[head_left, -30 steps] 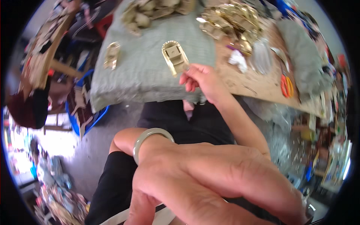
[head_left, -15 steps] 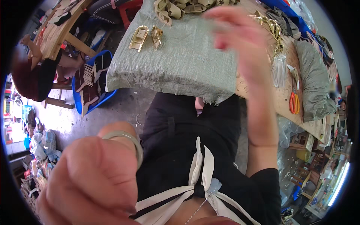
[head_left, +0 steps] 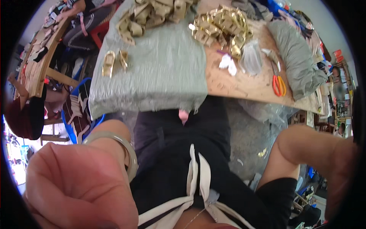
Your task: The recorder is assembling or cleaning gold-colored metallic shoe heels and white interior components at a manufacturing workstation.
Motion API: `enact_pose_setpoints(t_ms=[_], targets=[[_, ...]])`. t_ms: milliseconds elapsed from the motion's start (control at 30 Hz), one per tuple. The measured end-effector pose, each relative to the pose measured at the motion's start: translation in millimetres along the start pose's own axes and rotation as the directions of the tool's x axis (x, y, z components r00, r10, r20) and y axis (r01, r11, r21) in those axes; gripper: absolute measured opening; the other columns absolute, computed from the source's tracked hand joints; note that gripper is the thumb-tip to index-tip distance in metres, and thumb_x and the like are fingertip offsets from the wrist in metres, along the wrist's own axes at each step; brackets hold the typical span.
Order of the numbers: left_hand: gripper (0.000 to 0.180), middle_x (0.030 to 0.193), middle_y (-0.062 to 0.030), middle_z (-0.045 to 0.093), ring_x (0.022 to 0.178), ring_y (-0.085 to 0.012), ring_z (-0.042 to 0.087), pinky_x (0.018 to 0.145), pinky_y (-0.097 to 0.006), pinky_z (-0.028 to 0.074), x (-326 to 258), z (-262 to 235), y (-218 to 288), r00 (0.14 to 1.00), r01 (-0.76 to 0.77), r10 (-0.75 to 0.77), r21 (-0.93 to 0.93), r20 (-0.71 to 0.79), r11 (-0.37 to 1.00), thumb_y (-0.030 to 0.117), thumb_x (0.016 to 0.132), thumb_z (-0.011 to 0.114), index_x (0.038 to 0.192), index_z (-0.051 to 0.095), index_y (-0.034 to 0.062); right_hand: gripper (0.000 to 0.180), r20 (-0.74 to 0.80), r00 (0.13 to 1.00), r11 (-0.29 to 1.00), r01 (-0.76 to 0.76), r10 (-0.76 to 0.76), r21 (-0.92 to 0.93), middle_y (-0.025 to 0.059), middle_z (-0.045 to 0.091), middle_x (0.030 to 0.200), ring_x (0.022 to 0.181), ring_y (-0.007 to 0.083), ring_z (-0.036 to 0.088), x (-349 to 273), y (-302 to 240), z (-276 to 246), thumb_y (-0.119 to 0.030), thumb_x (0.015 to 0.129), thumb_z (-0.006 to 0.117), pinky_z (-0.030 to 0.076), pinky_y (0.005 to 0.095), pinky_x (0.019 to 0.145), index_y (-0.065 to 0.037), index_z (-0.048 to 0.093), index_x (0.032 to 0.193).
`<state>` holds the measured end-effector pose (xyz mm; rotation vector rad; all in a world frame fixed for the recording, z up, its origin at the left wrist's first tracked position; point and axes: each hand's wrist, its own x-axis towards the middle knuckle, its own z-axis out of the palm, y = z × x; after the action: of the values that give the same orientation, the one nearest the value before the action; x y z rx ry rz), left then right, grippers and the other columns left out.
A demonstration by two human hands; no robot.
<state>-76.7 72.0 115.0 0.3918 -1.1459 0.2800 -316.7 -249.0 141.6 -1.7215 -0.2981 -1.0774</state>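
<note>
Close to the camera at the lower left is my left hand (head_left: 76, 187), its fingers curled inward. What it holds, if anything, is hidden. A pale bangle (head_left: 131, 156) circles that wrist. My right hand (head_left: 339, 168) is at the far right rim, bent away and partly in shadow, so its fingers do not show clearly. Neither hand touches the work surface. Two gold shoe-heel-like pieces (head_left: 108, 63) stand on the grey-green woven cloth (head_left: 152, 76). Beyond them lies a heap of beige strap-like pieces (head_left: 152, 17). A pile of shiny gold pieces (head_left: 223, 28) sits to the right.
Orange-handled scissors (head_left: 279, 86), white scraps (head_left: 228, 65) and a bundle of pale strips (head_left: 251, 57) lie on the wooden board (head_left: 228, 86). A stuffed grey sack (head_left: 297, 57) edges it. At left are a blue basket (head_left: 70, 126) and another person's arm (head_left: 21, 86).
My right hand has swung from above the table to the far right rim. My left hand stays low at left and has turned, fingers still curled. The view has shifted right.
</note>
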Motion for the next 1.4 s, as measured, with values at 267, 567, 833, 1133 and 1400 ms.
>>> enact_pose_setpoints(t_ms=[267,567,833,1133,1400], targets=[[0.02,0.08,-0.0034,0.057,0.063,-0.0121,0.056,0.053,-0.022,0.042,9.2,36.8,-27.5,0.995,-0.053,0.059,-0.071,0.078,0.996,0.022,0.086,0.06,0.1,0.059,0.0077,0.017,-0.161,0.98,0.988,0.1,-0.119,-0.118,0.0063,0.063,0.091,0.071,0.0096,0.058,-35.6,-60.0,-132.6,-0.015,0.085,0.058,0.045,0.0216,0.065,-0.002,0.061,0.096],[0.021,0.077,-0.0051,0.056,0.062,-0.0132,0.056,0.051,-0.023,0.042,-0.5,61.0,-65.6,0.995,-0.027,0.051,-0.264,0.082,0.964,0.023,0.087,0.058,0.101,0.058,0.007,0.016,-0.329,0.917,0.918,0.088,-0.226,-0.386,0.0059,0.063,0.09,0.071,0.01,0.058,-7.7,-23.5,71.7,-0.016,0.084,0.058,0.044,0.0219,0.067,-0.002,0.062,0.092],[0.021,0.074,-0.0066,0.055,0.06,-0.0142,0.056,0.05,-0.024,0.042,-1.9,95.3,-86.1,0.981,-0.153,0.179,-0.268,0.073,0.951,0.023,0.089,0.055,0.102,0.056,0.0064,0.016,-0.333,0.863,0.861,0.197,-0.379,-0.469,0.0057,0.063,0.09,0.072,0.0104,0.058,-16.3,-49.9,41.0,-0.017,0.083,0.059,0.044,0.0222,0.068,-0.002,0.062,0.089],[0.022,0.07,-0.0083,0.054,0.059,-0.0153,0.056,0.048,-0.025,0.042,-1.6,114.5,-131.9,0.986,-0.087,0.122,-0.271,0.116,0.959,0.024,0.091,0.053,0.103,0.054,0.0057,0.016,-0.462,0.781,0.826,0.118,-0.42,-0.551,0.0053,0.063,0.089,0.072,0.0108,0.058,-29.6,-45.0,10.5,-0.017,0.082,0.059,0.043,0.0225,0.07,-0.003,0.062,0.085],[0.023,0.067,-0.0098,0.053,0.058,-0.0163,0.056,0.046,-0.026,0.042,-10.0,131.8,-147.3,0.981,-0.106,0.146,-0.28,0.125,0.954,0.024,0.092,0.05,0.104,0.053,0.0051,0.016,-0.498,0.701,0.766,0.108,-0.51,-0.634,0.005,0.063,0.088,0.072,0.0111,0.057,-56.9,-70.3,-10.2,-0.018,0.082,0.059,0.043,0.0228,0.071,-0.003,0.063,0.082]])
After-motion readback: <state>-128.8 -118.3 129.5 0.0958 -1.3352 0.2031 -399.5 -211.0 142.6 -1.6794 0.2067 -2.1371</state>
